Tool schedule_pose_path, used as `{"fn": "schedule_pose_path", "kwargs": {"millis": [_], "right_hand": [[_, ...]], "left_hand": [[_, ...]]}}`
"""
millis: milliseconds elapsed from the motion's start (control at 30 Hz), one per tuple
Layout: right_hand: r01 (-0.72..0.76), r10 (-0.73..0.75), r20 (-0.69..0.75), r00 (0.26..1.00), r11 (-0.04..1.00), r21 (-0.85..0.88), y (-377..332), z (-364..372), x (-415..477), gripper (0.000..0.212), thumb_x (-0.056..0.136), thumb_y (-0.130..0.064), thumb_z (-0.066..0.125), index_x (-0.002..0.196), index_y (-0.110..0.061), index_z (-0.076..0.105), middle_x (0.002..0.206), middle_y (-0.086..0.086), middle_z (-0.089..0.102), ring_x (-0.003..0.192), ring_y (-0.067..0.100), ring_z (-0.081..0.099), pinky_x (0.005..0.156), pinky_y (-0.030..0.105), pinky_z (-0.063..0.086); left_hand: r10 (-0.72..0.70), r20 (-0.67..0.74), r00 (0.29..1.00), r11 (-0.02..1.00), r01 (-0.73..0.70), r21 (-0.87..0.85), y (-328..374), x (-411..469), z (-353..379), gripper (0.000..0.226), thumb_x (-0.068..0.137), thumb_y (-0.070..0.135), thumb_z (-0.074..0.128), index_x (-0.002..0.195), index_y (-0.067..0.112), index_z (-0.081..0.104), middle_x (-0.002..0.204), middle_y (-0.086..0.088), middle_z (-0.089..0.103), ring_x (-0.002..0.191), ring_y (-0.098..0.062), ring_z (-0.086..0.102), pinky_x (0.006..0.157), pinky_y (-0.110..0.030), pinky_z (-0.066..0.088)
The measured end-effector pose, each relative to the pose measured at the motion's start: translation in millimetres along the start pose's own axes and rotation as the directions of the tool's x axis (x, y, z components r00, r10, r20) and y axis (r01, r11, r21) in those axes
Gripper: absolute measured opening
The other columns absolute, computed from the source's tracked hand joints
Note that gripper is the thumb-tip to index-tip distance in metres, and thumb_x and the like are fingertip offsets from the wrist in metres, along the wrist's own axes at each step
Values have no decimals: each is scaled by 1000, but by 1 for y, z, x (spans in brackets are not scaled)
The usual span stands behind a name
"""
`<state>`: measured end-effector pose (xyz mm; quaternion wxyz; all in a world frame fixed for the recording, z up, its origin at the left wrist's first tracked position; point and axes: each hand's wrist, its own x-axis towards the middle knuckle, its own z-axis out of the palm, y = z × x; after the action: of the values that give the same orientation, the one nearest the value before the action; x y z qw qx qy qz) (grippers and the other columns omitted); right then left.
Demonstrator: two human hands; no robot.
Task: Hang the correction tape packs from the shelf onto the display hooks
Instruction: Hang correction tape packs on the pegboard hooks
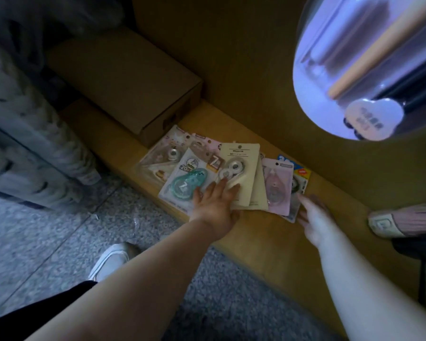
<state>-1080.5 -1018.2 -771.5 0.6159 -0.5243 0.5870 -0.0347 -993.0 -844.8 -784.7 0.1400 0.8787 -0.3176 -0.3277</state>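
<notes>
Several correction tape packs lie fanned out on a low wooden shelf (276, 232). A cream pack with a white dispenser (241, 166) lies on top in the middle, and a pack with a teal dispenser (182, 184) lies to its left. A pink pack (277, 187) and a blue and yellow pack (299, 178) lie to the right. My left hand (215, 207) rests flat on the cream pack's lower edge with fingers spread. My right hand (311, 217) touches the lower corner of the rightmost packs with fingers apart. No display hooks are in view.
A closed cardboard box (133, 87) stands on the shelf behind and left of the packs. A large bright packaged item (369, 65) hangs close to the camera at the upper right. Grey speckled floor (59, 237) and my white shoe (108, 260) are below; hanging goods fill the left.
</notes>
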Motion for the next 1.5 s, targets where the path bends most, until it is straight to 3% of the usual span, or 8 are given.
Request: {"fn": "schedule_pose_path", "kwargs": {"millis": [400, 567, 667, 867, 1000, 1167, 1300, 1500], "right_hand": [[-6, 15, 200, 980, 999, -45, 2, 19, -3, 49, 88, -33, 53, 134, -20, 43, 129, 11, 57, 107, 24, 54, 87, 35, 45], [18, -15, 178, 984, 1000, -15, 6, 37, -8, 35, 87, -9, 57, 120, -16, 47, 84, 3, 64, 74, 17, 60, 93, 41, 42], [2, -2, 164, 986, 1000, 3, 8, 41, -15, 33, 87, -4, 57, 118, -12, 48, 114, 19, 62, 98, 32, 61, 91, 41, 44], [-19, 11, 147, 989, 998, 52, 18, 47, -12, 39, 90, -9, 52, 128, -4, 48, 129, 20, 56, 83, 20, 57, 93, 34, 43], [-18, 8, 74, 997, 992, 125, 20, 41, -8, 42, 87, -7, 57, 128, -4, 49, 124, 19, 59, 83, 22, 60, 56, 19, 53], [29, -29, 2, 1000, 985, 172, 15, 13, -15, 44, 86, -3, 57, 128, -5, 46, 105, 12, 61, 75, 17, 58, 77, 34, 48], [93, -89, -35, 995, 985, 147, 5, -9, -32, 43, 85, -3, 58, 126, -8, 45, 107, 10, 57, 85, 21, 58, 72, 32, 50], [155, -153, -22, 988, 978, 137, -8, -49, -79, 19, 84, -5, 60, 96, -16, 50, 107, 7, 59, 94, 22, 58, 76, 34, 48]], "left_hand": [[11, -1, 1000, 1000, -11, 11, -2, 1, 4, 57, 94, 41, 34, 145, 33, 10, 157, 2, -7, 145, -21, 0, 114, -45, -14], [25, -19, 999, 999, -25, 38, -4, 0, 7, 53, 95, 37, 32, 145, 34, 13, 157, 2, -7, 145, -22, 3, 114, -45, -15], [53, -24, 998, 998, -53, 26, -5, 0, 10, 53, 95, 32, 33, 144, 35, 13, 157, 2, -8, 145, -20, 2, 115, -44, -11], [59, -21, 998, 998, -60, -11, -4, 0, 12, 54, 95, 31, 35, 144, 35, 14, 157, 3, -7, 145, -21, 1, 116, -41, -8], [34, -43, 998, 998, -36, -53, -3, 2, 9, 53, 95, 31, 33, 144, 33, 14, 158, 3, -1, 145, -20, 5, 117, -43, -5], [-11, -69, 998, 994, 3, -107, -3, 4, 5, 55, 95, 33, 34, 145, 30, 13, 157, 3, 8, 145, -18, 9, 118, -42, -1], [-66, -160, 985, 983, 37, -179, 11, -4, -2, 58, 94, 33, 36, 146, 23, 12, 156, -2, 14, 143, -21, 14, 118, -38, 4], [-180, -275, 944, 810, -16, -587, 59, -42, -7, 63, 89, 39, 49, 144, 19, 25, 150, -5, 31, 138, -24, 29, 113, -37, 27]]}}
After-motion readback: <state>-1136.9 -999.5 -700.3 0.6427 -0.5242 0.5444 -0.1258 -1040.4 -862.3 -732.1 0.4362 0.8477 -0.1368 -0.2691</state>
